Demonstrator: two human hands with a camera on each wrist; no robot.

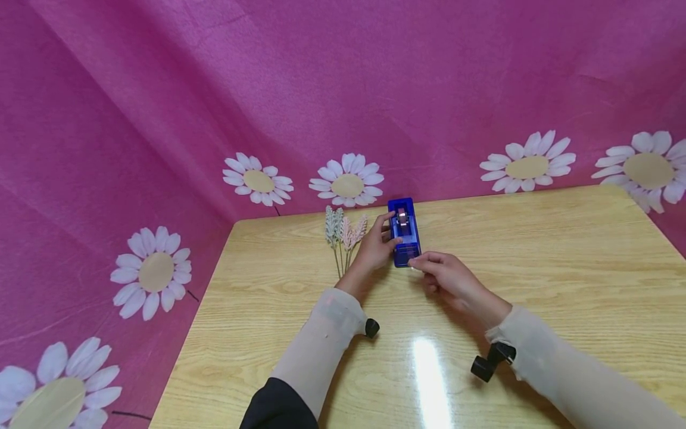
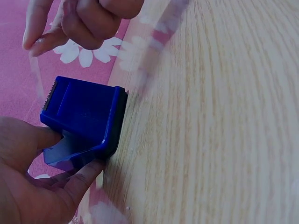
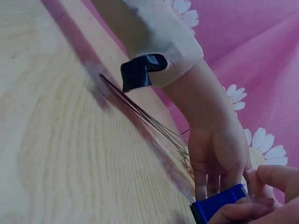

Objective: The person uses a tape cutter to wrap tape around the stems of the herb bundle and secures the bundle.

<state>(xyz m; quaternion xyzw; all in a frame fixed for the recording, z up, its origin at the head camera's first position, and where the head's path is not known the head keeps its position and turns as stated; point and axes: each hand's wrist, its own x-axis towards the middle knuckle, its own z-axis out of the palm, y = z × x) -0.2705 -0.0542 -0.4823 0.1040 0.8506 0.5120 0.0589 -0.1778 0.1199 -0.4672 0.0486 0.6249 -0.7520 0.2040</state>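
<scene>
A blue tape dispenser [image 1: 408,249] stands on the table near its far edge, with a roll of clear tape [image 1: 402,218] seated in it. My left hand [image 1: 375,245] grips the dispenser from its left side, thumb and fingers around the body. My right hand [image 1: 452,279] is at the dispenser's near end. Between its thumb and index finger it pinches a strip of clear tape [image 2: 36,74], which runs down to the serrated cutting edge [image 2: 49,95] in the left wrist view. In the right wrist view, the right fingers partly hide the dispenser [image 3: 217,204].
Left of the dispenser lie artificial flower sprigs, grey-green [image 1: 333,226] and pink [image 1: 354,231], their thin stems pointing towards me. Behind the wooden table [image 1: 536,250] hangs a magenta cloth [image 1: 407,107] with white daisies. Each wrist carries a small black camera.
</scene>
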